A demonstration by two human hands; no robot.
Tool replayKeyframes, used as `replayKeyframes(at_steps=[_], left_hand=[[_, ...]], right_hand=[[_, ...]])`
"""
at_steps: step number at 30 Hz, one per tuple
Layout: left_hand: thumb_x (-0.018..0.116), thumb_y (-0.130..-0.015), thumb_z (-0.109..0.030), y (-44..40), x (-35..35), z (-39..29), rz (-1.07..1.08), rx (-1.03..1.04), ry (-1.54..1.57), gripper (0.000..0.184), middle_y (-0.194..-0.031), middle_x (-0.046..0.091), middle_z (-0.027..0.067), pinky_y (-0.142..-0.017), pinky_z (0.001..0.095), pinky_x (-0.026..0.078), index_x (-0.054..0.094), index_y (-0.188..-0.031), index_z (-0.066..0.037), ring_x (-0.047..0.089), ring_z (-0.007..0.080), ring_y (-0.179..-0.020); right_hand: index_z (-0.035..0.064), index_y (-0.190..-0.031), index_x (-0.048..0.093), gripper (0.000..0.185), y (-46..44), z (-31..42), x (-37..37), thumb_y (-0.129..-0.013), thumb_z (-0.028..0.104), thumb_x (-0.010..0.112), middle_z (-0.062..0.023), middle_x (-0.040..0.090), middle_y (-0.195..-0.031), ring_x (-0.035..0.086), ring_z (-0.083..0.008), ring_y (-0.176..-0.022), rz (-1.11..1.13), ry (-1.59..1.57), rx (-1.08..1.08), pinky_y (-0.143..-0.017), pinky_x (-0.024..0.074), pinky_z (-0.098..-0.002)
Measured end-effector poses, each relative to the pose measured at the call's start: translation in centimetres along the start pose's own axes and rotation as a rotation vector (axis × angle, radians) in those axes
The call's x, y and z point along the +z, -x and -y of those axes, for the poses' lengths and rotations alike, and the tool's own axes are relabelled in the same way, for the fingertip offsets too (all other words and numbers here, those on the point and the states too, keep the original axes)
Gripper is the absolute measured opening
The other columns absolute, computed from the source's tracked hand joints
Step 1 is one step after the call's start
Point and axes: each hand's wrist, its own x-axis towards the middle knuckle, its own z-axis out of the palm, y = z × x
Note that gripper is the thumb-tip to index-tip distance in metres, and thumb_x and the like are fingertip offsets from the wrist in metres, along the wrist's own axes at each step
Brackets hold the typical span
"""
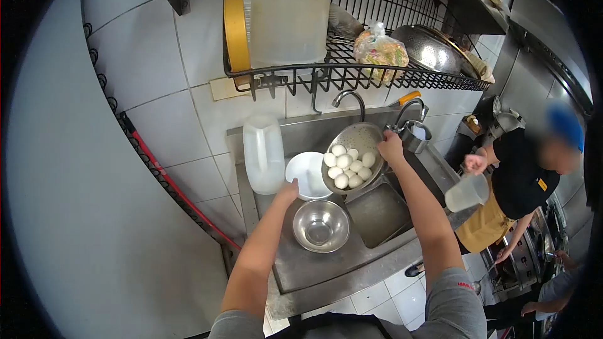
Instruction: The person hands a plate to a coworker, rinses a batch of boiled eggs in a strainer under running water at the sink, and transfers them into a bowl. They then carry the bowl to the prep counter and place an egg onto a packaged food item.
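A metal colander (353, 136) with several white eggs (349, 166) in it is tilted over the left part of the sink basin. My right hand (391, 145) is closed on its right rim. To the colander's left is a white bowl (308, 176), whose left rim my left hand (289, 189) grips. The bowl looks empty, and its right edge is close to the colander. Just below these, an empty steel bowl (321, 226) rests on the steel counter.
A translucent jug (264, 154) stands left of the white bowl. Behind are two faucets (350, 97) and a metal pitcher (416, 137). A wire rack (295, 70) hangs above. At the right, a person (524, 166) holds a plastic measuring jug (467, 193); another person is partly visible.
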Motion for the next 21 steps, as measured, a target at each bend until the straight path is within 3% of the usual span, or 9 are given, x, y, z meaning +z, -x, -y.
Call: replayKeyframes(at_steps=[1, 4, 7, 10, 13, 19, 21], left_hand=[[0.047, -0.088, -0.033, 0.6, -0.6, -0.1, 0.032, -0.045, 0.114, 0.042, -0.082, 0.06, 0.0157, -0.056, 0.0361, 0.044, 0.054, -0.104, 0.005, 0.055, 0.0223, -0.067], [0.046, -0.089, -0.032, 6.3, -2.6, -2.5, -0.006, 0.037, -0.079, 0.04, -0.084, 0.06, 0.0141, -0.058, 0.0329, 0.043, 0.054, -0.105, 0.004, 0.053, 0.017, -0.066], [0.046, -0.09, -0.03, 10.2, -4.0, -2.1, 0.055, 0.18, 0.153, 0.042, -0.099, 0.06, 0.0138, -0.071, 0.0315, 0.044, 0.049, -0.114, 0.004, 0.057, 0.0168, -0.083], [0.047, -0.09, -0.027, 18.9, -6.5, -6.0, 0.099, 0.081, 0.403, 0.045, -0.114, 0.055, 0.0123, -0.088, 0.0291, 0.04, 0.042, -0.123, 0.002, 0.053, 0.0191, -0.105], [0.047, -0.09, -0.026, 21.8, -7.2, -4.9, 0.159, 0.048, 0.607, 0.049, -0.124, 0.049, 0.0126, -0.096, 0.0296, 0.035, 0.037, -0.129, 0.002, 0.045, 0.02, -0.118], [0.048, -0.09, -0.025, 25.0, -8.0, -3.8, 0.142, 0.049, 0.62, 0.048, -0.122, 0.05, 0.0123, -0.097, 0.0305, 0.034, 0.037, -0.129, 0.0, 0.045, 0.0194, -0.118], [0.047, -0.09, -0.026, 25.1, -7.6, -3.2, 0.133, 0.04, 0.576, 0.049, -0.124, 0.048, 0.0155, -0.097, 0.0319, 0.034, 0.036, -0.128, 0.003, 0.045, 0.0231, -0.118]], right_hand=[[0.0038, -0.089, 0.061, 0.025, -0.1, 1.3, 0.1, -0.065, 0.007, 0.055, -0.0212, 0.061, -0.084, 0.059, -0.0371, -0.083, 0.022, 0.026, -0.013, -0.071, 0.046, -0.0413], [0.0056, -0.089, 0.061, 0.025, -1.0, 3.9, 1.1, -0.066, 0.009, 0.055, -0.0219, 0.06, -0.084, 0.057, -0.0383, -0.085, 0.065, 0.095, -0.08, -0.072, 0.046, -0.0437], [0.0045, -0.089, 0.06, 0.023, -1.5, 6.5, 2.8, -0.067, 0.009, 0.056, -0.0208, 0.061, -0.084, 0.059, -0.0376, -0.084, 0.067, 0.142, -0.165, -0.074, 0.0466, -0.0444], [0.0023, -0.087, 0.059, 0.02, -0.7, 9.8, 3.6, -0.068, 0.007, 0.054, -0.0217, 0.061, -0.084, 0.059, -0.0371, -0.084, 0.091, 0.195, -0.212, -0.074, 0.0471, -0.044], [0.0017, -0.088, 0.058, 0.019, -0.2, 11.6, 4.2, -0.07, 0.006, 0.052, -0.0231, 0.061, -0.082, 0.059, -0.0383, -0.083, 0.127, 0.253, -0.295, -0.074, 0.0478, -0.0447], [0.0016, -0.092, 0.057, 0.018, 0.4, 13.5, 6.1, -0.075, 0.006, 0.05, -0.0231, 0.061, -0.082, 0.061, -0.0377, -0.082, 0.194, 0.374, -0.346, -0.072, 0.0494, -0.0448], [0.0017, -0.095, 0.056, 0.019, 1.4, 14.6, 5.3, -0.077, 0.006, 0.049, -0.0225, 0.061, -0.082, 0.061, -0.0363, -0.081, 0.223, 0.436, -0.42, -0.071, 0.0498, -0.0443]])
